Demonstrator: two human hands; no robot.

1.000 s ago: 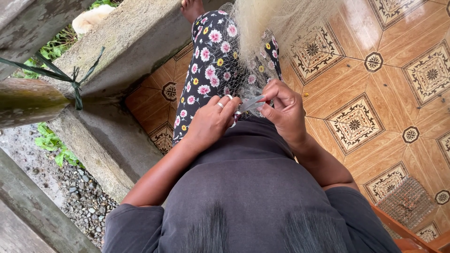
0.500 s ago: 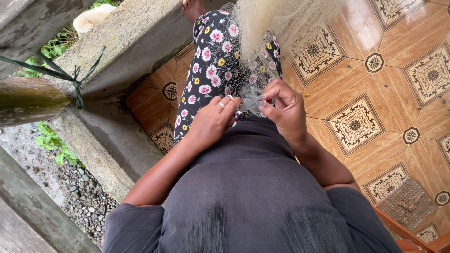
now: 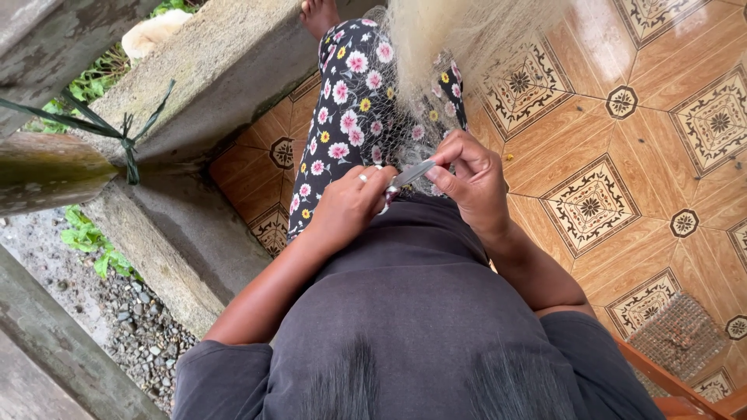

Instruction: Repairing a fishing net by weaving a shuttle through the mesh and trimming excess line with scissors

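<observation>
Currently both hands are working at lap level on a fine pale fishing net (image 3: 436, 47) that drapes down from the top of the view over the person's floral-print trousers (image 3: 342, 117). Left hand (image 3: 350, 204): fingers curled in, thumb and forefinger pinched on the near end of a slim grey netting needle (image 3: 411, 174); a ring shows on one finger. Right hand (image 3: 471, 180): fingers bunched together, tips pinching the mesh right at the far end of the needle, so the two hands nearly touch. Needle lies tilted, running up and to the right between the two hands, just above the hem of the dark grey shirt (image 3: 420, 327). Can't tell whether thread is on the needle, too small. Net sits on the thighs and spreads onto the patterned orange floor tiles (image 3: 591, 206) to the right. Bare foot (image 3: 319, 14) at the top edge beyond the knee. Concrete ledge (image 3: 218, 70) runs along the left, with a dark green cord (image 3: 124, 136) tied around a weathered post (image 3: 47, 167); gravel (image 3: 132, 319) and weeds below it. A woven mat (image 3: 681, 334) lies on the tiles bottom right, beside an orange chair frame (image 3: 669, 385).
</observation>
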